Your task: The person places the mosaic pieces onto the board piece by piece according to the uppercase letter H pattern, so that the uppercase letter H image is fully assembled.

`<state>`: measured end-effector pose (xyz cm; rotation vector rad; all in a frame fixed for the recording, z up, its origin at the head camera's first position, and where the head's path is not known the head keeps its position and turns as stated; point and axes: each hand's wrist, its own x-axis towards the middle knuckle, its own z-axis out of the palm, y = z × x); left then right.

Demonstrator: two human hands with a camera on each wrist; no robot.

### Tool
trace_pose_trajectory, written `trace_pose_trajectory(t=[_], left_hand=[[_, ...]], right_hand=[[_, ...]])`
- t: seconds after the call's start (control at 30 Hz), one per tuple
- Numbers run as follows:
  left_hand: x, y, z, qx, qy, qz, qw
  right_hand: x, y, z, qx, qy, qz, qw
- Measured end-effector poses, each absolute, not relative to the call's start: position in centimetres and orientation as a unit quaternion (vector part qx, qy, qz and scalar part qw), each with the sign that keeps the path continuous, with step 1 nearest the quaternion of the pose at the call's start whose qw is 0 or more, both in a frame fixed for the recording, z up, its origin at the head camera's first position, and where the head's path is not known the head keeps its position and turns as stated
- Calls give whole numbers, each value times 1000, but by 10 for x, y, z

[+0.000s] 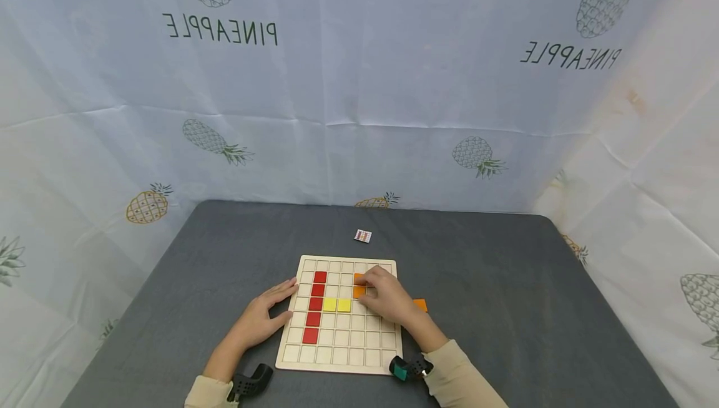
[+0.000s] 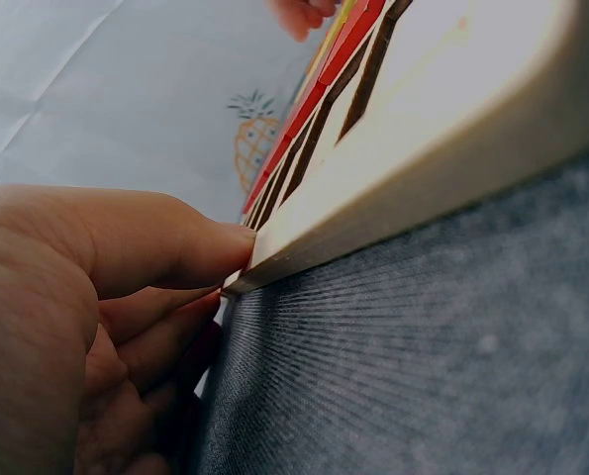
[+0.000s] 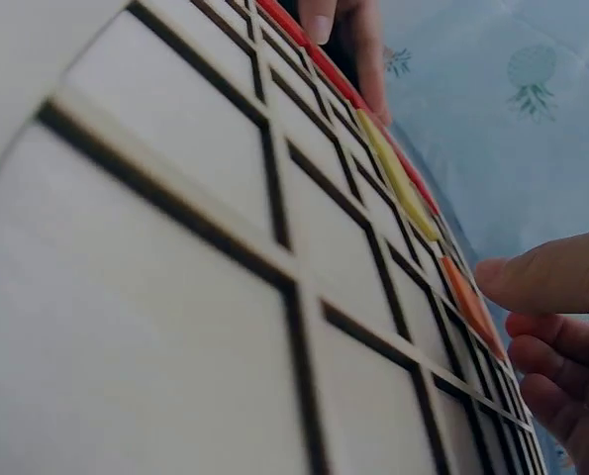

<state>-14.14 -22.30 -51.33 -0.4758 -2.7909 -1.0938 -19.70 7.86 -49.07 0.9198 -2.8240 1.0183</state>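
Note:
A pale wooden grid board (image 1: 340, 355) lies on the dark table. My left hand (image 1: 259, 317) rests along its left edge, fingers extended; in the left wrist view the thumb (image 2: 190, 242) touches the board's side (image 2: 393, 203). Over the upper right squares is my right hand (image 1: 390, 296), with curled fingertips and thumb at the two ends of an orange piece (image 1: 358, 292). The right wrist view shows this orange piece (image 3: 470, 305) low in the grid beside the thumb (image 3: 541, 277). A red column (image 1: 313, 319) and two yellow squares (image 1: 336, 305) fill other squares.
Another orange piece (image 1: 420, 305) lies on the table right of the board, partly behind the right hand. A small printed card (image 1: 362, 236) sits beyond the board. Behind the dark table (image 1: 489, 283) hangs a pineapple-print cloth (image 1: 382, 77).

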Motion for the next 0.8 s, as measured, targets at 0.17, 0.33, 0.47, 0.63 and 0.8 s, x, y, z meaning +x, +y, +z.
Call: trace_pose_trajectory(t=[0.17,0.33,0.47,0.63,0.8], left_hand=[[-142,-223,-515,-156,-918,-360,50],[-142,-223,-513,-155,-918,-362,46],[-142,-223,-512,-157,-919,-359,48],[-142,-224,-512,-160,-919,-357,55],[-142,-224,-513,-163,-916,-362,53]], right_hand=[[-196,91,-484,272,-900,341,11],[-194,114,-482,233,-905,357,7],[-192,136,-482,206,-909,363,8],[-187,160,-486,192,-911,365,15],[-178,178,-492,192,-915,354,20]])
